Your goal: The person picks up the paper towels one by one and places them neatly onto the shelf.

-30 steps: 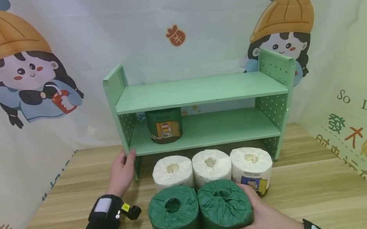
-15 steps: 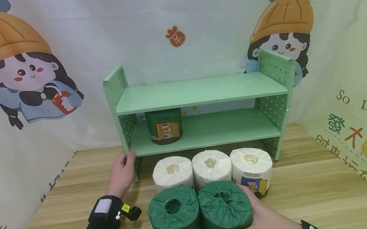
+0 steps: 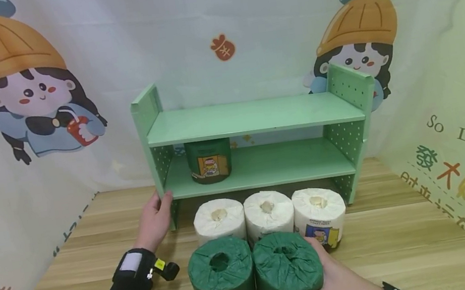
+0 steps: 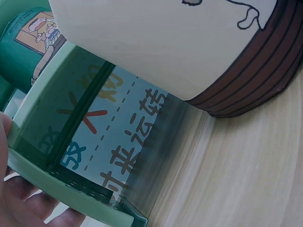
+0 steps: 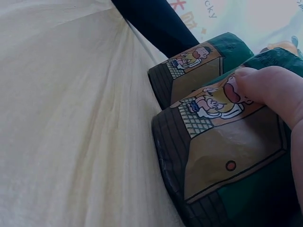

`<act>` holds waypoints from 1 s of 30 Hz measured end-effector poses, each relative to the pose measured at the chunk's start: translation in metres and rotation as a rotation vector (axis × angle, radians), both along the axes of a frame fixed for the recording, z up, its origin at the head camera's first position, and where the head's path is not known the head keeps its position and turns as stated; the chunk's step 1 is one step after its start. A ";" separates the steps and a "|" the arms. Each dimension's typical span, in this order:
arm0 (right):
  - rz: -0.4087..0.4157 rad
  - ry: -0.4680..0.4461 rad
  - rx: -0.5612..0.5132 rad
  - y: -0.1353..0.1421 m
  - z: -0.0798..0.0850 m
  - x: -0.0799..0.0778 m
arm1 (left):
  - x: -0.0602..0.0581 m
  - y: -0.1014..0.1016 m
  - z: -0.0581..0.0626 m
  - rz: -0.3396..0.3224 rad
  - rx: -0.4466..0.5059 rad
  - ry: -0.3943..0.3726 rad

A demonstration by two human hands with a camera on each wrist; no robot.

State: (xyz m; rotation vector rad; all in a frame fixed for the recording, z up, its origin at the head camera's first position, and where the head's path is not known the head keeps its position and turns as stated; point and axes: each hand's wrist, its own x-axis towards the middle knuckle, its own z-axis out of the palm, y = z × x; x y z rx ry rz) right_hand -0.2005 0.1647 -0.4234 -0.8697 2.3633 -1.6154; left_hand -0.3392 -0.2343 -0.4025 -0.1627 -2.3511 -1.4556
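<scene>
My left hand (image 3: 155, 220) grips the left side panel of the green two-tier shelf (image 3: 255, 115), thumb in front. In the left wrist view, its fingers (image 4: 40, 205) wrap behind the panel's edge. At the front, my right hand (image 3: 331, 278) holds a green-wrapped toilet paper roll (image 3: 287, 263), the thumb across its printed front in the right wrist view. Beside it on the left stands another green toilet paper roll (image 3: 220, 267). A third green roll (image 3: 210, 162) sits on the shelf's lower tier, toward the left.
Three white-wrapped toilet paper rolls (image 3: 268, 210) stand in a row between the green rolls and the shelf. Wooden tabletop (image 3: 398, 230) extends to both sides. A printed cloth backdrop (image 3: 180, 37) hangs behind and at the sides.
The green roll in my right hand has shifted very slightly rightward and looks a touch larger. My left hand keeps its grip on the shelf.
</scene>
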 end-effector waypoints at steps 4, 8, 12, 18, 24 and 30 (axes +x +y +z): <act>0.003 -0.005 -0.021 0.000 0.000 0.001 | 0.000 0.000 0.000 0.000 0.003 -0.003; 0.026 0.011 -0.064 0.000 0.000 0.002 | 0.000 0.000 0.000 0.002 -0.002 -0.012; 0.028 0.012 -0.086 0.000 0.000 0.004 | 0.000 0.000 0.000 -0.002 -0.001 -0.014; 0.016 0.025 -0.071 0.001 -0.001 0.005 | 0.000 -0.001 0.000 -0.008 0.005 0.002; 0.033 0.037 -0.080 0.002 -0.002 0.004 | -0.001 -0.002 -0.001 -0.006 0.004 0.008; 0.072 0.158 -0.120 0.004 -0.001 0.003 | 0.001 -0.001 0.000 0.000 -0.001 -0.008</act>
